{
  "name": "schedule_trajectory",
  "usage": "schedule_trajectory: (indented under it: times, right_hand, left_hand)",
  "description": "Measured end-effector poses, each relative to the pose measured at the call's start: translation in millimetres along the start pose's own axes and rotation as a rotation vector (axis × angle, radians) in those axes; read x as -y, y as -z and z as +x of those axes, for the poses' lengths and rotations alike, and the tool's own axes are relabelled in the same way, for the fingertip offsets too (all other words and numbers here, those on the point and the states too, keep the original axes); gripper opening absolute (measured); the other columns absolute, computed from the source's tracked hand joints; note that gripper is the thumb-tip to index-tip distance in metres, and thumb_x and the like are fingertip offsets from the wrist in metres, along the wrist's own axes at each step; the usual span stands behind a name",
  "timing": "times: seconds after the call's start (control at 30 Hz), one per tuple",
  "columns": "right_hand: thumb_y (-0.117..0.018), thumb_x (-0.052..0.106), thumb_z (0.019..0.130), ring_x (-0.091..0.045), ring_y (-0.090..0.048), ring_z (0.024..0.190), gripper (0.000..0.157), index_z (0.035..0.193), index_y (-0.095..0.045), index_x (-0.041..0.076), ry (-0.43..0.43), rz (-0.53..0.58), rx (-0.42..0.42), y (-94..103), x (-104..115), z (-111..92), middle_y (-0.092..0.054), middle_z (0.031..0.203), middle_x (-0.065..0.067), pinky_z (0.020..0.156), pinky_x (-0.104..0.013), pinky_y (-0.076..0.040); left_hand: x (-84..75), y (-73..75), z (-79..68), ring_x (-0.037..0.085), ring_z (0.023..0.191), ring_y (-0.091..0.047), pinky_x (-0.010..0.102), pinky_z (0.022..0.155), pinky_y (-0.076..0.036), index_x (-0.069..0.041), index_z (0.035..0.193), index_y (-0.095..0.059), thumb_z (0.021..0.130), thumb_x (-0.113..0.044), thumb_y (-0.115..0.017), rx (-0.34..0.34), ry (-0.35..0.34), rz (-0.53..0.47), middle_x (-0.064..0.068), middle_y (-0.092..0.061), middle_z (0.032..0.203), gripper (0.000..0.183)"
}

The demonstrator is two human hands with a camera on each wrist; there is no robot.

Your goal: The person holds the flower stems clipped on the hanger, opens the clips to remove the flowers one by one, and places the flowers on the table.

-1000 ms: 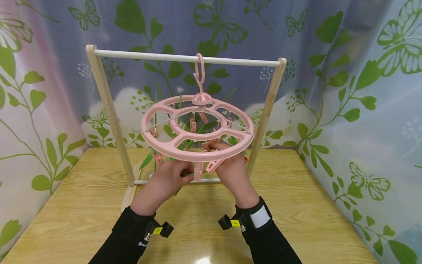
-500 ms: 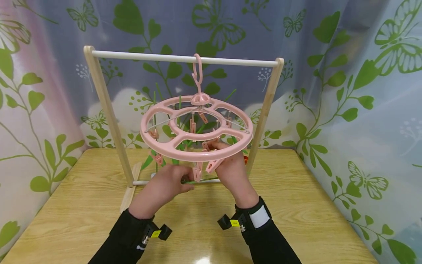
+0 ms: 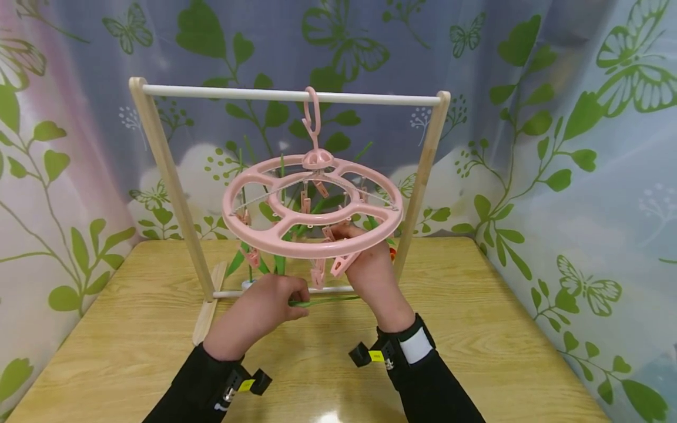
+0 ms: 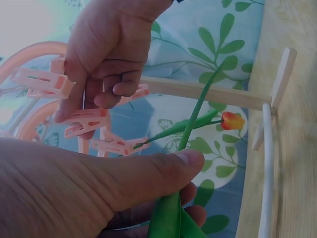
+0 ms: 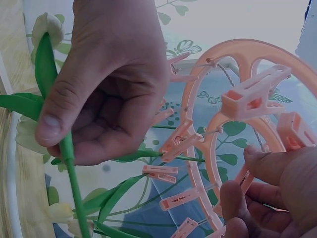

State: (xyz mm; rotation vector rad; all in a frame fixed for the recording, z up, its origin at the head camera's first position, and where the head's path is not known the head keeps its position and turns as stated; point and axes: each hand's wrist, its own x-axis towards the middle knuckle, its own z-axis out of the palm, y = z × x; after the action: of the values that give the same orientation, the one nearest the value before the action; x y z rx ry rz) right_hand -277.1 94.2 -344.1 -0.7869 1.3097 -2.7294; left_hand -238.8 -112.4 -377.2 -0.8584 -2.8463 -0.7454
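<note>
A round pink clip hanger (image 3: pixel 312 251) hangs by its hook from the white bar of a wooden stand. My left hand (image 3: pixel 264 305), below its front rim, pinches the green stem (image 4: pixel 198 109) of a white tulip (image 5: pixel 48 29) between thumb and fingers. The bare stem end points toward my right hand; the flower is on the other side, by the stand's lower bar. Under the ring, my right hand (image 3: pixel 372 270) pinches a pink clothespin (image 5: pixel 245 179), partly hidden by the rim and fingers.
Several other clothespins (image 5: pixel 179 198) dangle around the ring, some gripping tulip stems. A red-orange tulip (image 4: pixel 232 120) hangs near the right post. The wooden stand (image 3: pixel 171 182) has a white lower bar (image 3: pixel 227 294) close to my left hand. A patterned curtain (image 3: pixel 560 176) surrounds the wooden table (image 3: pixel 465 352).
My left hand has come down and slightly left, away from the ring, bringing the tulip stem into sight below the hanging clips. My right hand stays at the same clothespin.
</note>
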Motion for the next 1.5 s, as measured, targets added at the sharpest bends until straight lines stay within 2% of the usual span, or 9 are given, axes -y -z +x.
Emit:
schedule_trajectory:
  times: [0.13, 0.4, 0.6, 0.77, 1.0, 1.17, 1.5]
  right_hand:
    - [-0.049, 0.003, 0.111, -0.022, -0.060, 0.115, 0.031, 0.107, -0.079, 0.011, 0.009, -0.004, 0.038, 2.7, -0.5, 0.1, -0.064, 0.117, -0.008, 0.107, -0.034, -0.049]
    - [-0.054, 0.005, 0.110, -0.023, -0.063, 0.120, 0.024, 0.117, -0.076, 0.008, 0.088, -0.097, 0.097, 9.6, -1.0, -1.5, -0.067, 0.122, -0.010, 0.110, -0.040, -0.050]
    - [-0.056, 0.009, 0.110, -0.022, -0.064, 0.120, 0.023, 0.116, -0.078, 0.011, 0.087, -0.078, 0.116, 11.3, -1.5, -0.3, -0.069, 0.122, -0.007, 0.109, -0.040, -0.051]
    - [-0.053, 0.006, 0.110, -0.021, -0.064, 0.119, 0.025, 0.114, -0.078, 0.011, 0.063, -0.066, 0.093, 9.5, -0.3, 0.9, -0.068, 0.121, -0.006, 0.110, -0.040, -0.050]
    - [-0.056, 0.008, 0.109, -0.022, -0.066, 0.115, 0.021, 0.116, -0.075, 0.007, 0.072, -0.072, 0.096, 8.4, 1.4, 2.7, -0.069, 0.120, -0.008, 0.108, -0.039, -0.051]
    - [-0.051, 0.002, 0.110, -0.021, -0.065, 0.112, 0.026, 0.116, -0.076, 0.008, 0.085, -0.106, 0.096, 10.6, 0.1, 1.0, -0.069, 0.118, -0.008, 0.102, -0.034, -0.055]
    - [-0.052, 0.000, 0.109, -0.023, -0.063, 0.114, 0.028, 0.116, -0.077, 0.009, 0.090, -0.150, 0.088, 12.0, -0.8, -1.7, -0.068, 0.119, -0.010, 0.098, -0.032, -0.055]
  left_hand:
    - [1.0, -3.9, -0.7, 0.007, 0.082, -0.063, 0.030, 0.075, -0.054, -0.024, 0.094, -0.072, 0.088, -0.017, -0.086, 0.017, 0.017, 0.001, -0.013, -0.066, 0.089, 0.017]
    - [1.8, -13.9, 1.9, 0.007, 0.076, -0.059, 0.031, 0.070, -0.051, -0.021, 0.090, -0.071, 0.086, -0.015, -0.088, 0.078, 0.010, 0.008, -0.012, -0.065, 0.085, 0.018]
    - [3.4, -25.1, 0.6, 0.008, 0.072, -0.056, 0.031, 0.067, -0.049, -0.020, 0.088, -0.069, 0.086, -0.012, -0.088, 0.145, 0.049, -0.023, -0.011, -0.063, 0.083, 0.020]
    - [12.3, -35.9, -6.0, 0.009, 0.069, -0.053, 0.031, 0.065, -0.046, -0.019, 0.084, -0.069, 0.084, -0.010, -0.088, 0.174, 0.085, -0.040, -0.010, -0.060, 0.079, 0.021]
    - [23.9, -47.7, -13.2, 0.007, 0.067, -0.051, 0.029, 0.064, -0.045, -0.018, 0.084, -0.070, 0.084, -0.011, -0.088, 0.143, 0.049, -0.020, -0.011, -0.060, 0.078, 0.020]
    - [27.4, -54.7, -13.7, 0.005, 0.065, -0.047, 0.027, 0.062, -0.042, -0.017, 0.081, -0.068, 0.084, -0.012, -0.089, 0.129, 0.024, -0.027, -0.010, -0.058, 0.074, 0.022]
    - [31.9, -63.8, -13.7, 0.005, 0.064, -0.047, 0.027, 0.063, -0.043, -0.022, 0.079, -0.066, 0.084, -0.013, -0.089, 0.150, 0.034, -0.022, -0.013, -0.056, 0.072, 0.025]
